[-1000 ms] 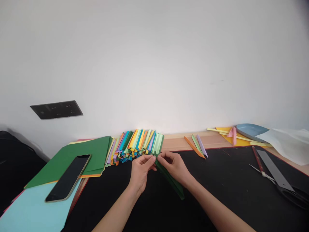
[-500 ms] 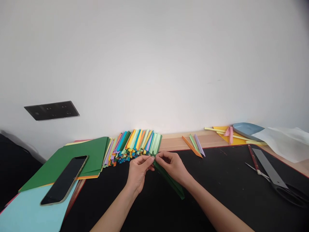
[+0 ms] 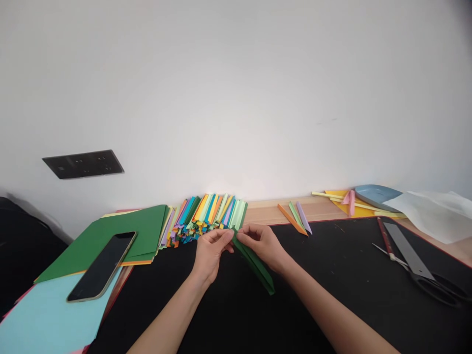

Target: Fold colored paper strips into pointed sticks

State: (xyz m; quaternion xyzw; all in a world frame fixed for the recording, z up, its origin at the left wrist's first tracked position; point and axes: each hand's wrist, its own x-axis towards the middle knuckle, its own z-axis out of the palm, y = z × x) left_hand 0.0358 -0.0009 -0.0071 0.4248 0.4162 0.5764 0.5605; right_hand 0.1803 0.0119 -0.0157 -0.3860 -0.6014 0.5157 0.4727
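Note:
A folded dark green paper strip (image 3: 256,265) slants down to the right above the black mat (image 3: 228,314). At its upper end, my left hand (image 3: 212,250) pinches it between thumb and fingers. My right hand (image 3: 263,246) grips the same end from the other side, with the fingertips of both hands close together. Just beyond my hands lies a pile of folded coloured paper strips (image 3: 206,214). The exact fold under my fingertips is hidden.
Green paper sheets (image 3: 136,226) lie at left, with a phone (image 3: 103,268) resting on them and on light blue paper (image 3: 55,314). Loose folded strips (image 3: 295,219) lie behind. At right are scissors (image 3: 431,285), a pencil-like red stick (image 3: 385,238), a metal ruler (image 3: 407,250) and a blue tray (image 3: 376,195).
The green strip's lower end has swung slightly left and its folded channel shows more. Both hands keep their pinch. The whole view has shifted a little.

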